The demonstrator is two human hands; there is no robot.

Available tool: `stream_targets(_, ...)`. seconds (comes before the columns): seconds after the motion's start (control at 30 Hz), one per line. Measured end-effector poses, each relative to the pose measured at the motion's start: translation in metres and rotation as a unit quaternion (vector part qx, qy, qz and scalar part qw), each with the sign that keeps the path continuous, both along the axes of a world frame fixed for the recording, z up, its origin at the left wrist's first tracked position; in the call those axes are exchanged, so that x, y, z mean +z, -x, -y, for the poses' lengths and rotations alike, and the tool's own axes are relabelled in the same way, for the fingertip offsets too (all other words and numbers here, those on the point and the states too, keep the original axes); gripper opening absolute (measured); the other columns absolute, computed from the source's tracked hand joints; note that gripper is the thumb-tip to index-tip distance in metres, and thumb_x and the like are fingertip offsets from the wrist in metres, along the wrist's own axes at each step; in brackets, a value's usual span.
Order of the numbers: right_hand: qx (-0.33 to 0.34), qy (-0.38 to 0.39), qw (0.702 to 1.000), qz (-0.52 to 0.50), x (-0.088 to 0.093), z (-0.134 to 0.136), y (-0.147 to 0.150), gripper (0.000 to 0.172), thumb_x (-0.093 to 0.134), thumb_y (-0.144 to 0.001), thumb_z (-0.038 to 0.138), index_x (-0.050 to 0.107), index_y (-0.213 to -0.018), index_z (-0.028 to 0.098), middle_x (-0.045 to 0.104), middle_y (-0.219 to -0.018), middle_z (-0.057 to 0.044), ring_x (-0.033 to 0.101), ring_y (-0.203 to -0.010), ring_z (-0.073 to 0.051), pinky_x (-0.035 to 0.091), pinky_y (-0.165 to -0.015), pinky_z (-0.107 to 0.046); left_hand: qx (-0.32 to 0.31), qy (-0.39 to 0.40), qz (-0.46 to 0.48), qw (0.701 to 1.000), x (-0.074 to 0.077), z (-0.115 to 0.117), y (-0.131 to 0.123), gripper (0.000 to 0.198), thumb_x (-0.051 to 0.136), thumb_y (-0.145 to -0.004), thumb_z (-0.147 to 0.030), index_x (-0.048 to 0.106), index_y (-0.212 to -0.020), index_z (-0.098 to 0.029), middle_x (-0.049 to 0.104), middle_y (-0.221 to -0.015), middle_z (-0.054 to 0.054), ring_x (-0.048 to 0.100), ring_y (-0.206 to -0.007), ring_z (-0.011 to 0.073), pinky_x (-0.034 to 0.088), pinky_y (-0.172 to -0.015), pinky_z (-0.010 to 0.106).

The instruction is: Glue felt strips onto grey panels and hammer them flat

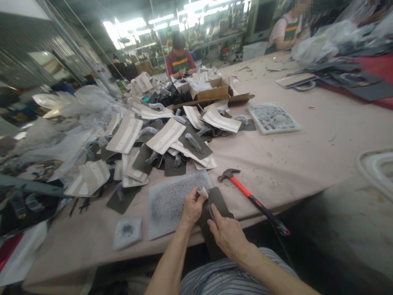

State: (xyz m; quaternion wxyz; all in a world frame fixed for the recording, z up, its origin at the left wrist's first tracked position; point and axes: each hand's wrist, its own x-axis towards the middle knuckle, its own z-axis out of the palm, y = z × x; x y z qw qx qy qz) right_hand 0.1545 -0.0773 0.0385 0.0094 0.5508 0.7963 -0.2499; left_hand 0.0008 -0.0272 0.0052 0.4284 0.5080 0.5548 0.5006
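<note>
My left hand [193, 205] is closed around a small whitish cylinder [202, 191], perhaps a roll of tape; its exact kind is unclear. Close beside it, my right hand [230, 235] has its fingers curled on the plastic-wrapped handle of a dark flat panel [220, 201]. That panel lies over the table's front edge, near my lap. Partly under my left hand is a grey, scuffed board [172, 205]. A claw hammer [245, 191] with a red and black handle rests to the right, its grip jutting past the table edge.
Beyond my hands is a heap of cream and dark panels [166, 135] with wrapped handles. A small worn block [127, 232] sits at front left, a marked white board [273, 117] at the back right. An open cardboard box [215, 91] stands behind the heap. Two people work farther off.
</note>
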Motion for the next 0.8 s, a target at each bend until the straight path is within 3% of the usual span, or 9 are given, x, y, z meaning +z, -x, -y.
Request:
stream_targets(0.37, 0.007, 0.047, 0.997, -0.061, 0.012, -0.005, -0.018, 0.064, 0.047, -0.1, 0.04, 0.036, -0.154, 0.007, 0.074, -0.106, -0.019, 0.071, -0.1, -0.035, 0.05, -0.085, -0.042, 0.026, -0.002, 0.023, 0.999, -0.008, 0.003, -0.005, 0.019, 0.068, -0.082, -0.029, 0.069, -0.097, -0.017, 0.078, -0.091, 0.006, 0.073, -0.085, 0.0213, 0.056, -0.077, 0.029)
stream_targets(0.43, 0.015, 0.049, 0.996, -0.076, 0.012, -0.004, -0.022, 0.065, 0.048, -0.099, 0.04, 0.035, -0.154, 0.007, 0.073, -0.107, -0.018, 0.071, -0.099, -0.033, 0.05, -0.085, -0.041, 0.028, -0.008, 0.004, 1.0, -0.009, 0.004, -0.005, 0.018, 0.067, -0.082, -0.027, 0.069, -0.097, -0.017, 0.078, -0.091, 0.006, 0.073, -0.084, 0.0208, 0.056, -0.077, 0.029)
stream_targets(0.5, 0.015, 0.033, 0.993, -0.111, 0.011, -0.006, -0.029, 0.058, 0.046, -0.099, 0.039, 0.043, -0.149, 0.011, 0.072, -0.11, -0.016, 0.069, -0.1, -0.029, 0.049, -0.086, -0.037, 0.03, -0.025, -0.039, 0.998, -0.009, 0.007, -0.006, 0.018, 0.067, -0.083, -0.026, 0.069, -0.099, -0.018, 0.077, -0.091, 0.005, 0.072, -0.083, 0.0201, 0.055, -0.078, 0.029)
stream_targets(0.6, -0.031, -0.057, 0.989, -0.131, 0.009, -0.02, -0.046, 0.041, 0.042, -0.101, 0.037, 0.06, -0.13, 0.015, 0.068, -0.111, -0.013, 0.065, -0.102, -0.026, 0.048, -0.089, -0.035, 0.021, -0.072, -0.111, 0.991, -0.009, 0.013, -0.006, 0.014, 0.064, -0.086, -0.023, 0.07, -0.098, -0.019, 0.077, -0.092, 0.004, 0.071, -0.084, 0.0195, 0.054, -0.079, 0.028)
stream_targets(0.67, -0.085, -0.129, 0.985, -0.078, 0.008, -0.037, -0.063, 0.037, 0.045, -0.099, 0.034, 0.061, -0.125, 0.013, 0.063, -0.117, -0.016, 0.059, -0.108, -0.029, 0.045, -0.094, -0.039, 0.004, -0.094, -0.141, 0.986, -0.008, 0.016, -0.007, 0.012, 0.062, -0.088, -0.022, 0.07, -0.096, -0.02, 0.076, -0.093, 0.004, 0.07, -0.085, 0.0194, 0.053, -0.079, 0.028)
stream_targets(0.73, -0.13, -0.132, 0.983, -0.016, 0.007, -0.054, -0.081, 0.036, 0.052, -0.094, 0.028, 0.058, -0.125, 0.011, 0.057, -0.125, -0.021, 0.053, -0.115, -0.033, 0.041, -0.097, -0.044, -0.008, -0.098, -0.154, 0.983, -0.007, 0.016, -0.007, 0.011, 0.06, -0.089, -0.02, 0.069, -0.096, -0.02, 0.076, -0.092, 0.004, 0.07, -0.084, 0.019, 0.053, -0.078, 0.028)
stream_targets(0.8, -0.15, -0.075, 0.986, 0.011, 0.005, -0.069, -0.096, 0.028, 0.055, -0.09, 0.019, 0.06, -0.116, 0.01, 0.057, -0.12, -0.022, 0.054, -0.113, -0.033, 0.042, -0.095, -0.043, -0.016, -0.097, -0.155, 0.983, -0.004, 0.015, -0.007, 0.012, 0.059, -0.089, -0.019, 0.069, -0.096, -0.02, 0.075, -0.09, 0.004, 0.069, -0.083, 0.0187, 0.052, -0.077, 0.027)
